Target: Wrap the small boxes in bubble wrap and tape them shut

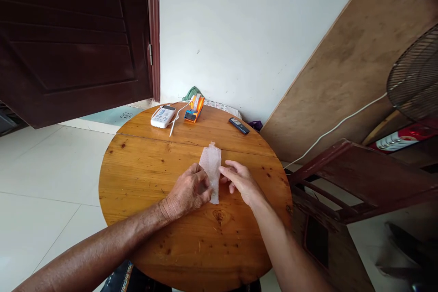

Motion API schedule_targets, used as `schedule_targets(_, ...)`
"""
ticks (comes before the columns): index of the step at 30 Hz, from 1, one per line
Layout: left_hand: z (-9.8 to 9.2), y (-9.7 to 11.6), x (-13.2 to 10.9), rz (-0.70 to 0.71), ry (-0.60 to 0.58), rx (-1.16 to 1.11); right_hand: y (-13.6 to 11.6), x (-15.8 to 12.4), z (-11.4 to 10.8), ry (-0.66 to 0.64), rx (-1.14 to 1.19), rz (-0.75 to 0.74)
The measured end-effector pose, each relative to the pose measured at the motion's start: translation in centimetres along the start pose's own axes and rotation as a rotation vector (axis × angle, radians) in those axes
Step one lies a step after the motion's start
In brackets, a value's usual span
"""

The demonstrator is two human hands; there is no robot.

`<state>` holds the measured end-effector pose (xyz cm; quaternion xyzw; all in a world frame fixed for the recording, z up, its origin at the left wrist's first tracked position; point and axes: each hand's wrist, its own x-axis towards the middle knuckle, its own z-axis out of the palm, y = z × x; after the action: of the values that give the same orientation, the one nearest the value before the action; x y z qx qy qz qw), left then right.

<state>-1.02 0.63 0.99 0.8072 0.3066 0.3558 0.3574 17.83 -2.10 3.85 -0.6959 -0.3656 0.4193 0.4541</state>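
Note:
A whitish, semi-clear strip of bubble wrap (pixel 212 163) lies lengthwise on the round wooden table, with a small tab at its far end. My left hand (pixel 192 190) is closed at the strip's near left side, its fingers curled and pinching the edge. From the right, my right hand (pixel 241 181) reaches to the opposite edge. Its fingers are apart, and one fingertip meets or nearly meets the wrap. What lies inside the wrap, if anything, cannot be made out.
At the table's (pixel 137 182) far side are a white device (pixel 163 117) with a cord, an orange tape dispenser (pixel 194 108) and a dark remote control (pixel 238 125). A wooden chair (pixel 369 178) and a fan (pixel 415 73) stand to the right. A dark door (pixel 75 41) is at left.

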Motion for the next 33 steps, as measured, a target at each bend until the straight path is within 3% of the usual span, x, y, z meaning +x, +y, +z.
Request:
schedule_targets(8,-0.1,0.0,-0.3,0.012,-0.029,0.082,-0.7,3.0,2.2,-0.135,0.043,0.013)
schedule_targets(12,-0.4,0.4,-0.6,0.153,-0.017,0.238,-0.1,3.6,2.4,-0.192,0.082,-0.035)
schedule_targets(18,-0.8,1.0,-0.5,0.213,-0.115,0.383,0.3,4.0,2.8,-0.073,-0.096,-0.187)
schedule_targets(22,-0.5,0.5,-0.2,0.179,-0.116,0.29,0.0,3.1,3.2,-0.022,-0.049,-0.256)
schedule_targets(28,-0.2,-0.1,-0.4,0.149,-0.042,0.209,-0.8,0.1,2.9,-0.1,0.022,-0.343)
schedule_targets(33,-0.5,0.4,-0.8,0.079,0.036,0.343,-0.9,-1.9,2.2,-0.133,-0.102,-0.444)
